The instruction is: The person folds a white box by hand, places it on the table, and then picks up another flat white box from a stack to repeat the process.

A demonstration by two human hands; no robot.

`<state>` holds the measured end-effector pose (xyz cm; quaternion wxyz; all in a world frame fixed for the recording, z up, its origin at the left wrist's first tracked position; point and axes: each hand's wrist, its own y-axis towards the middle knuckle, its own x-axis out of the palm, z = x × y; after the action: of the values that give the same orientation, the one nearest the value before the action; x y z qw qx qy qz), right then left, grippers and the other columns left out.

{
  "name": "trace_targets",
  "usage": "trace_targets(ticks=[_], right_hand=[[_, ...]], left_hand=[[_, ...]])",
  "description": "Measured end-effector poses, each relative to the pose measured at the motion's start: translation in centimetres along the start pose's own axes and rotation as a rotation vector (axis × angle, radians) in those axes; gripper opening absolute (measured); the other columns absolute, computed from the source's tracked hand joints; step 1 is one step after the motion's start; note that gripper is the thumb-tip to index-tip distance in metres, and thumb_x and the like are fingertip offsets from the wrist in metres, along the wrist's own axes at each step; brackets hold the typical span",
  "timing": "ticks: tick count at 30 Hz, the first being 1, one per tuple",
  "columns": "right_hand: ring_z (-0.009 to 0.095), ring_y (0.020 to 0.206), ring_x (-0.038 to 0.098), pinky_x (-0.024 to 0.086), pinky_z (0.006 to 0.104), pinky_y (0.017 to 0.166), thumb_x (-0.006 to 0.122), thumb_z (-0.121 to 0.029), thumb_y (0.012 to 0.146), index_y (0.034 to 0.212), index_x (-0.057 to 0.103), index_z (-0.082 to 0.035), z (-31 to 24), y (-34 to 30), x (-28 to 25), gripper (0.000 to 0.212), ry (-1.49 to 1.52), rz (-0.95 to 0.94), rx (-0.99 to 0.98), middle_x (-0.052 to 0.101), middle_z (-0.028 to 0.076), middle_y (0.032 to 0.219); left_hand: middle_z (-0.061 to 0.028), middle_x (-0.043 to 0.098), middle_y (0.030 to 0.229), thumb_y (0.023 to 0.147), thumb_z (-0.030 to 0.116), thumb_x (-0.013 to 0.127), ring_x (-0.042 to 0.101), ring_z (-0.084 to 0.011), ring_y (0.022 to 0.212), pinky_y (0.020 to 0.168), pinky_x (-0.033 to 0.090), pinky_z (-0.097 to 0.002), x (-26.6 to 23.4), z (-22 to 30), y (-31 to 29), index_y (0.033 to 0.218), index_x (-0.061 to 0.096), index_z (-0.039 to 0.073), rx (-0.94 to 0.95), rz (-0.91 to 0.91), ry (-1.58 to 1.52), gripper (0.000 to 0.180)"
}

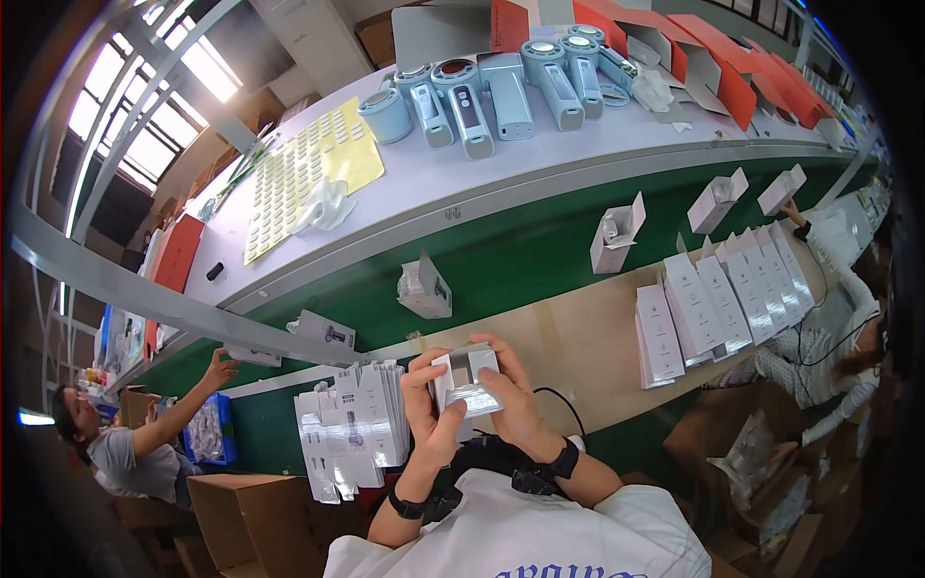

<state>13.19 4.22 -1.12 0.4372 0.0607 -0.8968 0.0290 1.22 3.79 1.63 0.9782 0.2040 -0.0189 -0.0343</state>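
Head view: left hand and right hand both gripped one small white box, held between them in the near middle, over the near part of the tan bench. Left thumb pressed its near side, right thumb its right side. Box's top end looked open; couldn't see deep enough to tell what was in it. Its underside was hidden, and fingertips on the far side were partly lost behind it. Dark straps sat on both wrists.

Left of the hands: stack of flat cartons, overlapping, so no count; print too small to read. Near left: cardboard box, cut by the lower edge.

Right: leaning row of white boxes, bases partly masked by neighbours. Green belt beyond carried open boxes; contents of the middle one only part-visible.

Far table: pale-blue devices crowded together, rear ones half covered; yellow sheet partly under crumpled white wrap.

Far-left co-worker's lower body was blocked. Right-hand co-worker ran into the dark fisheye rim; that one's hand at the far box was barely readable.
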Motion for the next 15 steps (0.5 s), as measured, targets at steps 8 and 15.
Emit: trace_targets(ticks=[8,15], right_hand=[[0.011,0.102,0.053,0.043,0.0255,0.087,0.046,-0.003,0.09,0.126,0.046,-0.005,-0.1,0.4,1.3,0.036,-0.034,-0.017,-0.056,0.055,0.006,0.116],[0.011,0.099,0.054,0.044,0.0251,0.086,0.049,-0.002,0.089,0.12,0.05,-0.004,-0.3,0.6,1.9,0.031,-0.057,0.021,-0.081,0.058,0.006,0.111]], left_hand=[[-0.0214,0.047,0.125,0.077,0.0,0.051,0.048,-0.0279,0.113,0.098,0.036,-0.0392,-1.3,-0.3,0.6,0.114,0.046,0.005,0.158,-0.013,-0.007,0.038],[-0.0222,0.049,0.123,0.074,-0.004,0.051,0.049,-0.0291,0.113,0.099,0.037,-0.0404,-0.7,0.4,0.5,0.113,0.049,0.004,0.089,0.062,-0.031,0.04]])
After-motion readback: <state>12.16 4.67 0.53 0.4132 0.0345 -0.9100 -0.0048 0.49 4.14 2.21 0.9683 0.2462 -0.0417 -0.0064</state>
